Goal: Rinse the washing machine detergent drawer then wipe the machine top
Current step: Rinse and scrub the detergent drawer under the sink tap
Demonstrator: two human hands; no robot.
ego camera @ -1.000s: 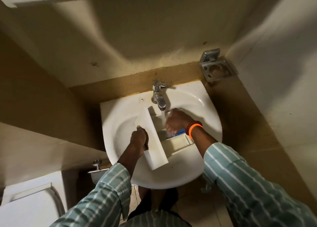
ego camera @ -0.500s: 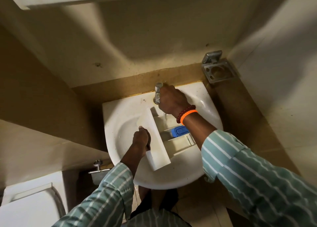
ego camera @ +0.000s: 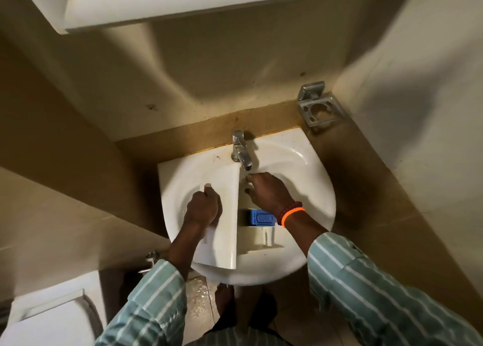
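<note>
The left hand [ego camera: 202, 209] curls its grip round the front panel of the white detergent drawer [ego camera: 222, 215], which lies in the sink [ego camera: 308, 178], the panel's long axis running away from the person. The right hand [ego camera: 269, 191] reaches down just below the tap [ego camera: 241, 152], fingers loosely bent, holding nothing visible.

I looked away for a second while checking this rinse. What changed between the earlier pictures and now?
The right hand left the tap, which it was touching half a second ago, and came back down into the detergent drawer under the spout. The drawer's front panel swung closer to the tap. The left hand still grips that panel, and the drawer is still in the sink.
</note>
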